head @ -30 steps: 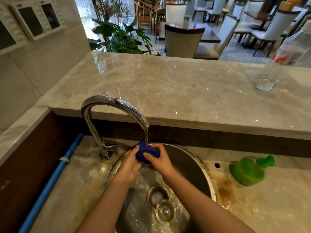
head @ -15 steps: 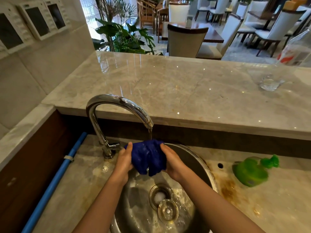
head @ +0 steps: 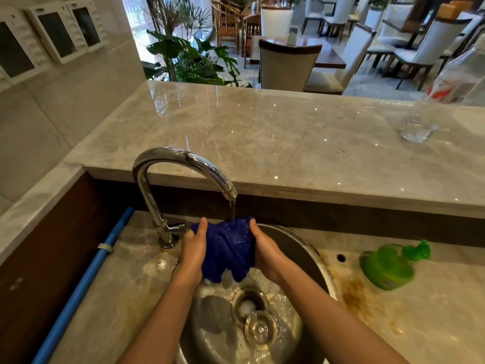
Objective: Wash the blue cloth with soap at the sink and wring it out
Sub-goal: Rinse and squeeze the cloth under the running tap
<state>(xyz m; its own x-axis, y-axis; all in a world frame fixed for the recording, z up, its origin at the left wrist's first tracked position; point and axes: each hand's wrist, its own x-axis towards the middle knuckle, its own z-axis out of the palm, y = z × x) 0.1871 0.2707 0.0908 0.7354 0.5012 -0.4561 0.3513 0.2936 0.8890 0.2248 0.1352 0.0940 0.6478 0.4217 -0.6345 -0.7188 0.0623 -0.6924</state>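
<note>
Left hand (head: 193, 249) and right hand (head: 267, 252) clasp the blue cloth (head: 228, 248) under the running faucet (head: 183, 164) above the sink (head: 319, 261). Possibly rinsing; suds unclear, wringing remains.

My two arms come up from the bottom edge, bare from the forearms to the wrists, with no sleeve showing anywhere in view. My left hand (head: 193, 248) and my right hand (head: 267, 252) are bare as well: no gloves, rings, watch or bracelet that I can see. My fingers are slim and straight, with short nails. Of me, only forearms and hands are in view.
</note>
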